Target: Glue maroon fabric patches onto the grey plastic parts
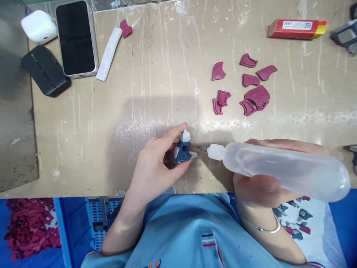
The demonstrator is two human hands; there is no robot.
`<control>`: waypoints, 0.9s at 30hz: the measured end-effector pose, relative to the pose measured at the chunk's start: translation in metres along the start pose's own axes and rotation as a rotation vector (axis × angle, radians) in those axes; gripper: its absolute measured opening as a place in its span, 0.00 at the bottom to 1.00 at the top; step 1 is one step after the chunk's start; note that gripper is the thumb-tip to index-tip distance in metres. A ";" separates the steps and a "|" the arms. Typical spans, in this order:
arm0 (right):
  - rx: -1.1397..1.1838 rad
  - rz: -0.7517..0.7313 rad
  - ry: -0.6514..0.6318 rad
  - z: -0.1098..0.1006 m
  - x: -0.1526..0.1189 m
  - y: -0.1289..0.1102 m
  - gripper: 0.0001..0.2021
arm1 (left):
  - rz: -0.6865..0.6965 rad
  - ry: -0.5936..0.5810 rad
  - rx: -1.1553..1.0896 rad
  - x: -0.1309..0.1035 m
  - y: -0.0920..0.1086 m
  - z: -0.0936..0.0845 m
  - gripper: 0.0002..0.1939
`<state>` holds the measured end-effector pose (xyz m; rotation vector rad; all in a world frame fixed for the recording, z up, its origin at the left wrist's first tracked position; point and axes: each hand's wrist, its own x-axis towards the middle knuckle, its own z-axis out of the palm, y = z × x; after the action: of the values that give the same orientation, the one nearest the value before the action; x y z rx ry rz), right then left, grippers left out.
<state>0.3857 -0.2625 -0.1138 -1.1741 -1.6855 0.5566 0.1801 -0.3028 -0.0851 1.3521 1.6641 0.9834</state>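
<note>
Blue part (183,153) in left hand (153,165) (bottle (301,171) nearby)

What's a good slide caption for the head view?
Left hand holds a small blue-and-white part; the right hand aims a needle-tipped bottle at it; maroon pieces lie beyond.

This is looking like a small-parts workshop: pale streaks (79,115) are marking the worn bench (156,85), maroon pieces (258,96) are lying toward the far right, a maroon heap (32,227) is sitting near left by a blue crate (76,234), and a needle-tipped bottle (290,165) is being held.
</note>
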 end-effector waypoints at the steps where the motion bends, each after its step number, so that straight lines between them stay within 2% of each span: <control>1: -0.009 -0.024 0.064 0.002 0.002 -0.003 0.23 | 0.001 0.000 0.002 0.000 0.000 0.000 0.35; 3: -0.004 -0.054 0.150 0.006 0.006 -0.009 0.20 | 0.006 0.000 0.004 -0.001 0.001 -0.001 0.35; 7: 0.030 -0.037 0.157 0.009 0.011 -0.018 0.19 | 0.016 -0.001 0.019 -0.003 0.002 -0.002 0.35; 12: 0.033 0.000 0.149 0.005 0.007 -0.016 0.19 | 0.023 0.011 0.031 -0.001 0.001 0.000 0.35; 14: 0.084 0.054 0.146 0.007 0.005 -0.015 0.18 | 0.034 0.015 0.046 0.000 0.000 0.000 0.35; 17: 0.239 0.149 0.220 0.008 0.010 -0.016 0.17 | 0.022 0.019 0.059 -0.001 -0.005 -0.001 0.34; 18: 0.339 0.223 0.212 0.006 0.015 -0.014 0.17 | 0.013 0.019 0.056 -0.002 -0.006 -0.002 0.33; 20: 0.687 0.488 0.110 -0.004 0.028 -0.005 0.19 | 0.003 0.029 0.047 -0.003 -0.010 -0.002 0.32; 23: 1.541 0.980 -0.039 -0.032 0.051 0.028 0.13 | -0.016 0.048 0.053 -0.004 -0.012 -0.001 0.31; 25: 2.061 1.106 -0.079 -0.051 0.061 0.055 0.06 | -0.064 0.057 0.055 -0.005 -0.010 0.000 0.29; 27: 2.318 1.090 -0.180 -0.062 0.064 0.072 0.12 | -0.124 0.061 0.042 -0.006 -0.008 0.000 0.28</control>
<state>0.4696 -0.1838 -0.1152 0.0434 0.4165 2.2463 0.1781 -0.3096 -0.0914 1.2411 1.8010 0.9307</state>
